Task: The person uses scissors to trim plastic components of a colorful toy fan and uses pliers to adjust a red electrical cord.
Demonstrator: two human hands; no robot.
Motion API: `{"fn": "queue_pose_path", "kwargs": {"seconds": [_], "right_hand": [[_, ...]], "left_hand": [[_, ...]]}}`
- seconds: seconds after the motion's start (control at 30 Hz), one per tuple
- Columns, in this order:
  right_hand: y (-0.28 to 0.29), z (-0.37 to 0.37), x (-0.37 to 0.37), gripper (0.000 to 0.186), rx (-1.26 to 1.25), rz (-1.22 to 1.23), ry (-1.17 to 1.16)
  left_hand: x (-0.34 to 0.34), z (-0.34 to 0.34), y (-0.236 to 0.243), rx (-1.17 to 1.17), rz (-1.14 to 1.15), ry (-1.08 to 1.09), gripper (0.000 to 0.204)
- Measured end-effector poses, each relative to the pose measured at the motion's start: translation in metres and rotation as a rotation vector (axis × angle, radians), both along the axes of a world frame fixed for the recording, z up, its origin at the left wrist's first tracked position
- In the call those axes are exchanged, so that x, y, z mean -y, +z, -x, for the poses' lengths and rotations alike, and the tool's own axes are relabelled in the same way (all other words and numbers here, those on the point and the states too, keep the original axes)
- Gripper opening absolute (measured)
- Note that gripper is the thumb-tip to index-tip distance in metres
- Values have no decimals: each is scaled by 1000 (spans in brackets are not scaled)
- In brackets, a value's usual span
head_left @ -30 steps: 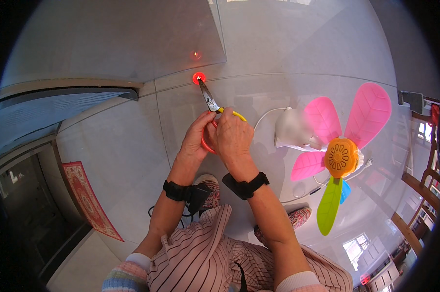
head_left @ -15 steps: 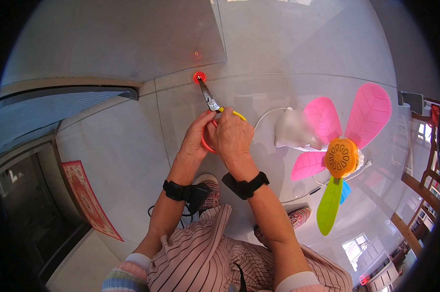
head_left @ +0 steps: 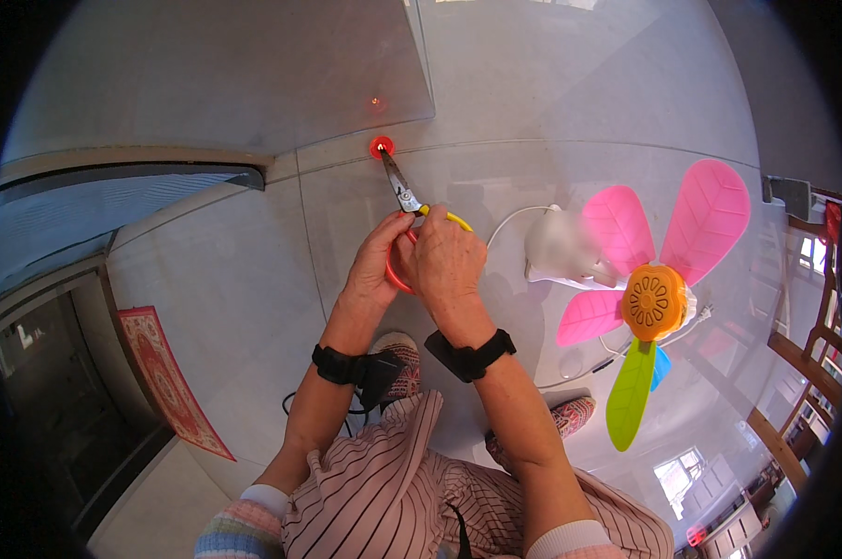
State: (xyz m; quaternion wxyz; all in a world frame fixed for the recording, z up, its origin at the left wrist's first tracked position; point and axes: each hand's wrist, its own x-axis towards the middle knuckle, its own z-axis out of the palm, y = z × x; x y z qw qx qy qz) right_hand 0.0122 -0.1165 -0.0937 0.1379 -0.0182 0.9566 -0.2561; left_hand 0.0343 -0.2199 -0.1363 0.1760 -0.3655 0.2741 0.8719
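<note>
My left hand [head_left: 378, 263] and my right hand [head_left: 448, 258] are held close together over the floor. Both are closed round the handles of a pair of scissors [head_left: 404, 194]. One handle is red, the other yellow, and the metal blades point away from me. The tips reach a small round red cup-like thing [head_left: 382, 146] on the floor, with a bright spot at its centre. Whether the tips touch it I cannot tell. My fingers hide part of the handles. Each wrist wears a black strap.
To the right stands a fan [head_left: 653, 301] with pink and green blades and an orange hub, its white cable [head_left: 512, 219] on the floor. A glossy panel [head_left: 253, 74] rises behind the red thing. A patterned red mat [head_left: 174, 382] lies left; wooden furniture [head_left: 803, 363] stands far right.
</note>
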Motion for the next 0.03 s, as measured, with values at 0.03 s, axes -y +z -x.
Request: {"fn": "queue_pose_path", "kwargs": {"seconds": [0.03], "right_hand": [[0,0,0,36,0,0,0]], "left_hand": [[0,0,0,1,8,-2,17]]}}
